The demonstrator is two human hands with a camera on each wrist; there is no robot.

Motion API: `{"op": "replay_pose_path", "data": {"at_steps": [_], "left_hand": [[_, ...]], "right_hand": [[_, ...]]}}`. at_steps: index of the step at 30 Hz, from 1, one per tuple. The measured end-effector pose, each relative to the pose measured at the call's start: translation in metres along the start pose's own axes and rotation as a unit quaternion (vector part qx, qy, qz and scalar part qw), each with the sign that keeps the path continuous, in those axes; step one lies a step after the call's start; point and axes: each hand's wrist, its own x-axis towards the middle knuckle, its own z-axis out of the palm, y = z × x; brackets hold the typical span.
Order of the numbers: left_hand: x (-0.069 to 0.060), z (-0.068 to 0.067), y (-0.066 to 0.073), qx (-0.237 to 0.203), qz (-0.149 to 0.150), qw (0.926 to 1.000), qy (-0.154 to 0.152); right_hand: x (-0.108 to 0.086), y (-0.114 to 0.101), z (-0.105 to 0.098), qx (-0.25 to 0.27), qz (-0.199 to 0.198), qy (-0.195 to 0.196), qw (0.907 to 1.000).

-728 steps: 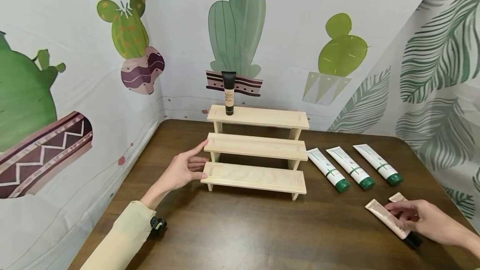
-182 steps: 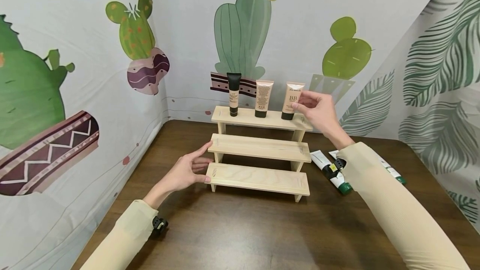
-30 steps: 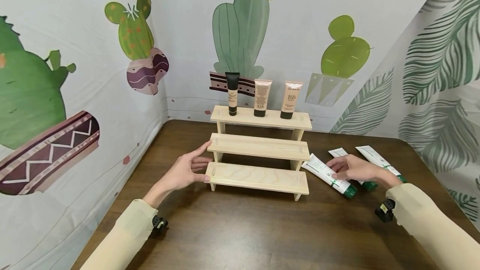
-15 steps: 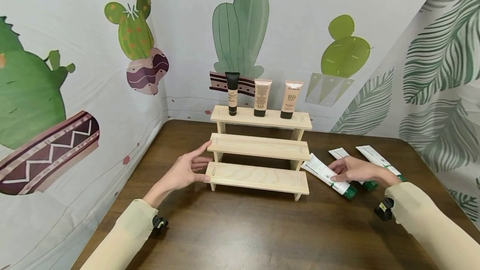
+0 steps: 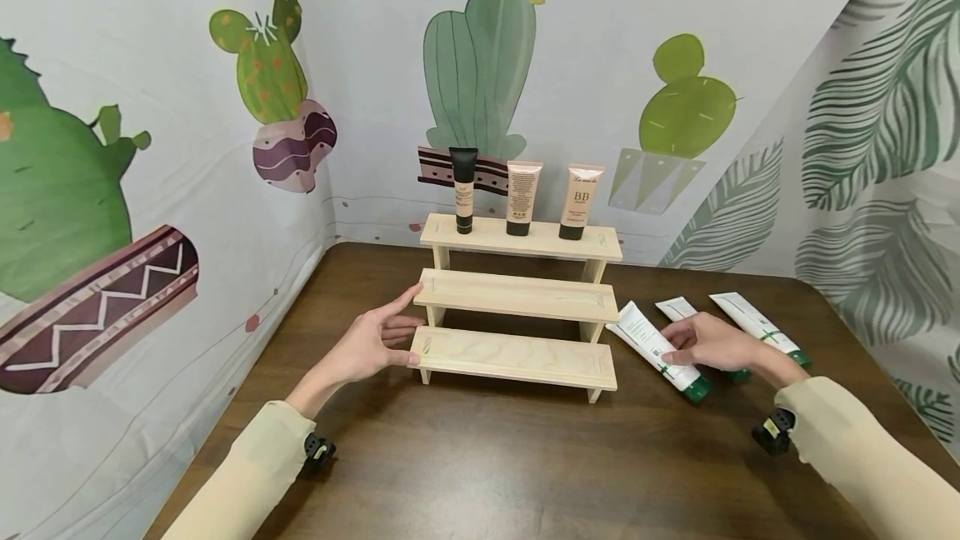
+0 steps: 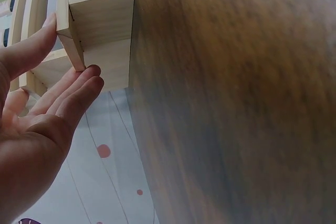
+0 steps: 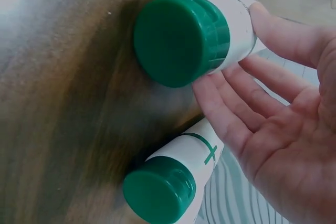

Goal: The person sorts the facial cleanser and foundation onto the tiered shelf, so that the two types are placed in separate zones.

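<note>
In the head view my left hand point(image 5: 372, 342) holds the left end of a three-step wooden display stand point(image 5: 517, 298). The left wrist view shows its thumb on the edge of the lowest board point(image 6: 64, 3) and fingertips beneath. My right hand point(image 5: 708, 340) pinches a white squeeze tube point(image 5: 647, 338) with a green cap point(image 7: 173, 40), just right of the stand. Thumb and fingers lie on opposite sides of the tube. A second white tube point(image 5: 677, 308) is partly hidden behind this hand. A third white tube point(image 5: 757, 326) lies farther right.
Across the top step stand a slim black-capped tube point(image 5: 464, 190), a beige tube with small print point(image 5: 522, 197) and a BB cream tube point(image 5: 581, 200). Brown table point(image 5: 480, 465) spreads in front of the stand. A cactus-patterned cloth point(image 5: 360, 65) hangs behind.
Since the oldest frame, two beige tubes have come to stand on the top step. Over the last second the held white tube has turned slightly, its cap end shifting left. The left hand stays put.
</note>
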Motion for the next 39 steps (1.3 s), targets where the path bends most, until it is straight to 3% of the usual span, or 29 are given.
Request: {"op": "replay_pose_path", "data": {"at_steps": [11, 16, 25, 39], "left_hand": [[0.001, -0.001, -0.001, -0.001, -0.001, 1.0000, -0.002], [0.001, -0.002, -0.003, -0.014, 0.000, 0.9998, -0.011], [0.000, -0.003, -0.003, -0.023, -0.002, 0.9996, -0.017], [0.000, -0.001, 0.000, -0.020, -0.013, 0.9996, -0.014]], "right_hand": [[-0.016, -0.002, 0.003, -0.017, 0.017, 0.077, 0.9967], [-0.020, -0.002, 0.005, -0.006, 0.004, 0.100, 0.9950], [-0.026, -0.007, 0.007, 0.013, 0.015, 0.147, 0.9890], [-0.038, -0.024, 0.003, 0.041, 0.023, 0.185, 0.9816]]}}
